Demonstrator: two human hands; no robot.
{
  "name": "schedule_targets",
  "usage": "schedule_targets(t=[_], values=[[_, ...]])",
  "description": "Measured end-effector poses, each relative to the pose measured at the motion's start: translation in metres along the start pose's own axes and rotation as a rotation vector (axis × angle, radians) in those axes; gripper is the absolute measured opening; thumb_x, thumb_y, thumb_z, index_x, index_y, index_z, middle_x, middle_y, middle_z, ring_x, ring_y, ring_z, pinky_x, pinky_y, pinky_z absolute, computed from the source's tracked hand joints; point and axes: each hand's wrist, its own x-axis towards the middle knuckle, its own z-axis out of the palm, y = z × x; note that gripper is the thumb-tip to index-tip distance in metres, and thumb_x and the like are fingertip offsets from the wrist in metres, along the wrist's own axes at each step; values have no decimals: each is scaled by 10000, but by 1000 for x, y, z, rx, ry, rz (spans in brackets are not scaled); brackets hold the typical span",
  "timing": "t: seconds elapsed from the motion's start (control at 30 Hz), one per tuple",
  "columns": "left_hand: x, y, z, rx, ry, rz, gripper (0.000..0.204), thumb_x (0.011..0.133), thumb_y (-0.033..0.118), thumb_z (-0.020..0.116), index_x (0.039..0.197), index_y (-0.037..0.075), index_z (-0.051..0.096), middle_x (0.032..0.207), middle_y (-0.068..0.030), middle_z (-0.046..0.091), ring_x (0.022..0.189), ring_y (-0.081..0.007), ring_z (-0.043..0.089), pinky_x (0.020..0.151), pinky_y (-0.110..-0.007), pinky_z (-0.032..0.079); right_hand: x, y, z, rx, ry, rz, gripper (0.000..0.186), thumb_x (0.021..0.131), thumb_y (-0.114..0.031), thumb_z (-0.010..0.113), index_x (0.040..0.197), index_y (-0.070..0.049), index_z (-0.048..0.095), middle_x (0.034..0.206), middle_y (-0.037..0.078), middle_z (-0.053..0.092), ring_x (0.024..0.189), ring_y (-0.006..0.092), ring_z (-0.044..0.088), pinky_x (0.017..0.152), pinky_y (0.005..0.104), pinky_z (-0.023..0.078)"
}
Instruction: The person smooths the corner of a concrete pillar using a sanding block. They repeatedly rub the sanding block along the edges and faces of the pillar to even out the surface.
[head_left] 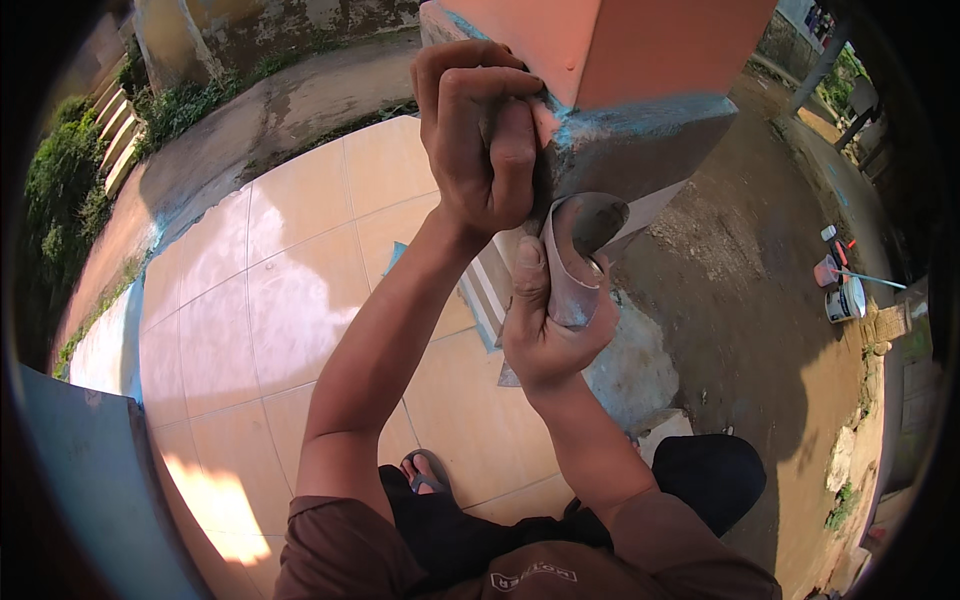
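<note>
An orange-pink pillar (660, 50) rises before me, with a worn blue band and a grey-brown lower section (630, 155). High on its left side, my left hand (478, 140) is closed, its bent fingers gripping the pillar's edge. Anything inside its palm is hidden. Lower and to the right, my right hand (558, 325) is wrapped round a curled sheet of sandpaper (575, 285), thumb on its outer side. The sheet's upper end forms an open loop close to the pillar's grey part. Whether it touches the surface I cannot tell.
Beige floor tiles (300, 290) spread below and left, with my sandalled foot (425, 470) on them. Brown ground (730, 330) lies right of the pillar. A white bucket (845, 300) and a pink container (826, 270) stand far right. A pale blue wall (85, 470) is at lower left.
</note>
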Motion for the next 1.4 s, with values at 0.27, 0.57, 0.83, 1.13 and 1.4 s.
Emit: schedule_targets(t=[0.27, 0.57, 0.83, 1.13, 1.4], values=[[1, 0, -1, 13, -14, 16, 213, 828, 66, 420, 956, -27, 563, 1064, -194, 544, 986, -229, 527, 897, -368, 438, -6, -6, -15, -327, 95, -116, 405, 857, -290, 696, 1226, -125, 677, 1195, 187, 513, 1180, 325, 436, 923, 383, 378], [0, -2, -4, 29, -30, 58, 229, 819, 57, 434, 974, -36, 575, 1069, -198, 541, 978, -239, 537, 878, -374, 452, -2, 20, -5, -10, 73, -148, 267, 934, -201, 648, 1105, 2, 676, 1165, 199, 543, 1065, 325, 552, 879, 394, 471], [1, -4, -5, 12, -22, 76, 244, 794, 56, 447, 972, -31, 588, 1064, -206, 542, 977, -259, 543, 876, -382, 461, 21, 11, -7, -54, 130, -148, 176, 899, -104, 695, 1049, -14, 708, 1031, 94, 497, 925, 206, 567, 744, 312, 465], [6, -5, -8, 34, -11, 105, 236, 776, 49, 459, 952, -31, 595, 1032, -208, 558, 934, -264, 561, 815, -368, 469, 38, 1, -7, -167, 151, -185, 176, 879, -121, 741, 1016, -14, 716, 969, 36, 461, 835, 156, 525, 692, 296, 446], [0, -1, -7, 50, -24, 86, 239, 787, 44, 457, 966, -21, 602, 1023, -190, 552, 933, -267, 567, 810, -367, 472, 28, 5, -7, -87, 181, -121, 156, 878, -126, 744, 995, -26, 720, 952, 32, 461, 880, 158, 508, 728, 303, 423]])
